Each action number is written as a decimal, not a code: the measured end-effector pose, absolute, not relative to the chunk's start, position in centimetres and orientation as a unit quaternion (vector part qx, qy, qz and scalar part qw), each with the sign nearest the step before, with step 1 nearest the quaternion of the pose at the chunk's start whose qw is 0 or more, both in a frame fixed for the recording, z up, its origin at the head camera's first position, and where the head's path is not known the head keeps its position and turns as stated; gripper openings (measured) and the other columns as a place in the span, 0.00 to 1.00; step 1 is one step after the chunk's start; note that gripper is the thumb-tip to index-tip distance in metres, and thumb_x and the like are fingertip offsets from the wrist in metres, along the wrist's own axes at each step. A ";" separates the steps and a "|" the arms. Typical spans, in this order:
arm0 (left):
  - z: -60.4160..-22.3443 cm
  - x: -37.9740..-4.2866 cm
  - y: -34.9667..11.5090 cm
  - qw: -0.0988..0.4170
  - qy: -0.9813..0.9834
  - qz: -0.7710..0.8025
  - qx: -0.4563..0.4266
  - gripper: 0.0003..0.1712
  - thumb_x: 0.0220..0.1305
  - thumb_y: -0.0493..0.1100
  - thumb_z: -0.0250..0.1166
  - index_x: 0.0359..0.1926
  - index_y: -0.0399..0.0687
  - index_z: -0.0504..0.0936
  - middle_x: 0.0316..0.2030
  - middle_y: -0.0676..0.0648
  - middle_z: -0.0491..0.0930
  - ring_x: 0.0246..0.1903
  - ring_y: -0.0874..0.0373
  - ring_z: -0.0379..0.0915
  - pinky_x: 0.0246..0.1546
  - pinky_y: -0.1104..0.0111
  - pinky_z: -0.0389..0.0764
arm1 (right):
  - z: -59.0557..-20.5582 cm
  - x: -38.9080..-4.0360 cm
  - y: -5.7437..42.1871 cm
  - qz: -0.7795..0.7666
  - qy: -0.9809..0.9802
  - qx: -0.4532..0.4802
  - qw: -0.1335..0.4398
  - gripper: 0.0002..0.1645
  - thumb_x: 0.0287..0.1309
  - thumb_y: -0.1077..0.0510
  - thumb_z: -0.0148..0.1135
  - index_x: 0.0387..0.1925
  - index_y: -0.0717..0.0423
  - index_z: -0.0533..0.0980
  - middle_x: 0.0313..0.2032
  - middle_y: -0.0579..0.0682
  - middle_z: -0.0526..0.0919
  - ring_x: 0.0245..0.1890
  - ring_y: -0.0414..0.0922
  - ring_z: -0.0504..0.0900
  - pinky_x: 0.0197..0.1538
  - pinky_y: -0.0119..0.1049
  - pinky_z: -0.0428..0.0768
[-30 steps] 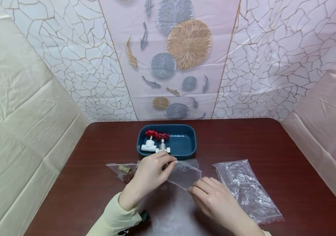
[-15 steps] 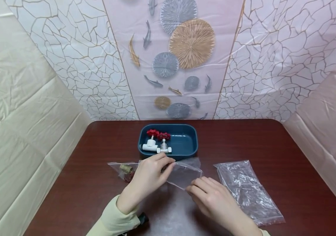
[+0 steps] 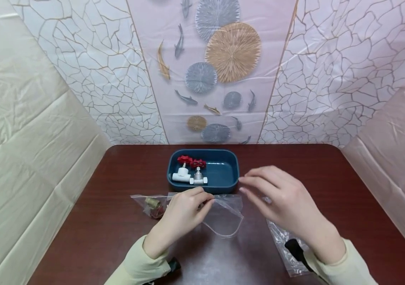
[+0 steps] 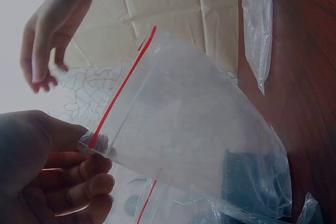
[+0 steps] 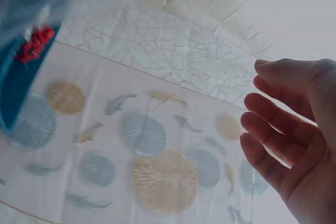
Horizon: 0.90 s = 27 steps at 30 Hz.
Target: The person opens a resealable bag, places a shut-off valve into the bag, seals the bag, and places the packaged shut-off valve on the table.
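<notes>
My left hand (image 3: 182, 215) pinches a clear zip bag (image 3: 225, 221) by one end of its mouth. In the left wrist view the bag's red zip line (image 4: 122, 87) runs up from the thumb, and the bag (image 4: 194, 114) looks flat with nothing inside. My right hand (image 3: 288, 200) is raised to the right of the bag, apart from it, its fingers loosely bent and holding nothing. Left of my left hand lies another clear bag with a brass-coloured fitting (image 3: 152, 203) and a dark red part in it, partly hidden by the hand.
Behind the hands stands a blue tray (image 3: 237, 168) with a white valve (image 3: 181, 175) and a metal valve (image 3: 198, 178), both with red handwheels. A flat stack of clear plastic bags (image 3: 283, 241) lies at the right, partly under my right arm. Fabric walls surround the table.
My right hand has let go of the zip bag's edge and moved up and right. The bag's free edge now hangs in a curve. My left hand keeps its pinch almost in place.
</notes>
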State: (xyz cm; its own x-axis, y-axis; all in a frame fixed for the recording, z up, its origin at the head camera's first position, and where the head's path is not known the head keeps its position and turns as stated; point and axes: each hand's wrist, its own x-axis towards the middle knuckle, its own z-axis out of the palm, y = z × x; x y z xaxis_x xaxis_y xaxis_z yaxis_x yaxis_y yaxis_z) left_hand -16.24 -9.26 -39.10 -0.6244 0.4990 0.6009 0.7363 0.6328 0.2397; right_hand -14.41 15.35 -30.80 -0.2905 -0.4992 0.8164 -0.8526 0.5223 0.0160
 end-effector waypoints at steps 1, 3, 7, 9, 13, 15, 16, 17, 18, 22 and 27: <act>-39.1 -16.3 -9.3 0.249 -0.868 -0.239 -0.357 0.04 0.62 0.41 0.72 0.37 0.48 0.89 0.27 0.56 0.79 0.23 0.66 0.72 0.23 0.74 0.72 | -30.4 -15.0 15.2 0.216 -0.771 0.445 0.401 0.20 0.74 0.49 0.54 0.42 0.57 0.86 0.40 0.50 0.85 0.40 0.46 0.84 0.45 0.38 0.80; -39.1 -16.4 -9.4 0.250 -0.867 -0.235 -0.361 0.04 0.62 0.41 0.72 0.37 0.48 0.89 0.27 0.56 0.79 0.22 0.66 0.71 0.23 0.74 0.71 | -29.8 -16.3 14.9 0.211 -0.768 0.461 0.391 0.17 0.73 0.51 0.55 0.42 0.58 0.85 0.40 0.50 0.85 0.40 0.46 0.84 0.44 0.38 0.80; -38.9 -16.6 -9.4 0.249 -0.866 -0.232 -0.367 0.04 0.63 0.41 0.71 0.38 0.48 0.89 0.27 0.56 0.79 0.22 0.66 0.71 0.23 0.75 0.71 | -29.7 -19.1 13.8 0.199 -0.779 0.482 0.347 0.10 0.63 0.58 0.67 0.44 0.57 0.85 0.41 0.49 0.84 0.41 0.46 0.83 0.42 0.40 0.82; -38.8 -16.7 -9.3 0.246 -0.868 -0.229 -0.366 0.04 0.64 0.42 0.70 0.38 0.48 0.89 0.27 0.56 0.79 0.23 0.66 0.72 0.24 0.74 0.72 | -29.9 -20.4 12.9 0.187 -0.797 0.483 0.310 0.13 0.58 0.60 0.72 0.45 0.56 0.84 0.42 0.49 0.84 0.42 0.45 0.83 0.42 0.41 0.82; -38.8 -16.6 -9.2 0.235 -0.873 -0.226 -0.362 0.04 0.65 0.42 0.69 0.38 0.49 0.89 0.27 0.56 0.79 0.23 0.65 0.73 0.24 0.74 0.73 | -30.3 -22.9 10.5 0.141 -0.837 0.478 0.225 0.15 0.58 0.57 0.73 0.47 0.55 0.84 0.42 0.49 0.83 0.41 0.44 0.83 0.40 0.40 0.82; -38.9 -16.6 -9.3 0.230 -0.876 -0.225 -0.360 0.04 0.65 0.43 0.69 0.38 0.49 0.89 0.27 0.57 0.79 0.23 0.65 0.73 0.25 0.74 0.74 | -30.5 -24.2 9.2 0.119 -0.852 0.479 0.177 0.14 0.60 0.56 0.72 0.47 0.54 0.84 0.42 0.49 0.83 0.41 0.45 0.83 0.40 0.40 0.82; -39.0 -16.5 -9.4 0.229 -0.876 -0.225 -0.359 0.04 0.65 0.43 0.70 0.38 0.49 0.89 0.27 0.56 0.79 0.23 0.65 0.73 0.25 0.74 0.74 | -30.6 -24.9 8.4 0.108 -0.858 0.478 0.153 0.14 0.60 0.56 0.71 0.48 0.54 0.84 0.43 0.49 0.83 0.41 0.45 0.84 0.41 0.40 0.82; -39.0 -16.5 -9.5 0.229 -0.877 -0.224 -0.357 0.04 0.65 0.43 0.70 0.38 0.49 0.89 0.27 0.56 0.79 0.24 0.65 0.74 0.25 0.73 0.74 | -30.8 -25.6 7.7 0.100 -0.863 0.479 0.128 0.14 0.61 0.56 0.71 0.48 0.54 0.83 0.43 0.50 0.83 0.41 0.46 0.84 0.42 0.41 0.82; -39.0 -16.5 -9.6 0.230 -0.878 -0.225 -0.355 0.04 0.65 0.43 0.70 0.38 0.49 0.89 0.28 0.56 0.79 0.24 0.65 0.74 0.25 0.73 0.74 | -30.9 -26.4 6.9 0.093 -0.867 0.478 0.104 0.15 0.62 0.56 0.70 0.49 0.54 0.83 0.44 0.50 0.83 0.42 0.46 0.84 0.43 0.41 0.83; -39.1 -16.5 -9.5 0.232 -0.876 -0.227 -0.356 0.04 0.64 0.43 0.70 0.37 0.49 0.89 0.27 0.57 0.79 0.24 0.65 0.75 0.25 0.73 0.74 | -31.9 -29.2 4.4 0.079 -0.881 0.466 0.010 0.17 0.65 0.56 0.67 0.53 0.56 0.82 0.49 0.54 0.84 0.45 0.47 0.85 0.48 0.42 0.82; -39.4 -16.4 -9.2 0.240 -0.873 -0.221 -0.363 0.03 0.64 0.42 0.70 0.37 0.50 0.89 0.27 0.57 0.78 0.23 0.66 0.75 0.25 0.73 0.75 | -34.1 -32.0 1.6 0.064 -0.892 0.442 -0.068 0.19 0.66 0.56 0.65 0.57 0.57 0.81 0.52 0.54 0.84 0.49 0.47 0.84 0.52 0.41 0.81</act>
State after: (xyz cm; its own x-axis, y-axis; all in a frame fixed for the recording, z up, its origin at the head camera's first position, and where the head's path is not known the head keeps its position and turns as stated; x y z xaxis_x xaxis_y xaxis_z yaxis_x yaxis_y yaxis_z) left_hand -16.37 -9.21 -39.38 -0.6207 0.5283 0.5793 0.7403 0.6382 0.2113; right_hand -31.97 1.63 -34.09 -0.6003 -0.7971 -0.0653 -0.7798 0.6015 -0.1737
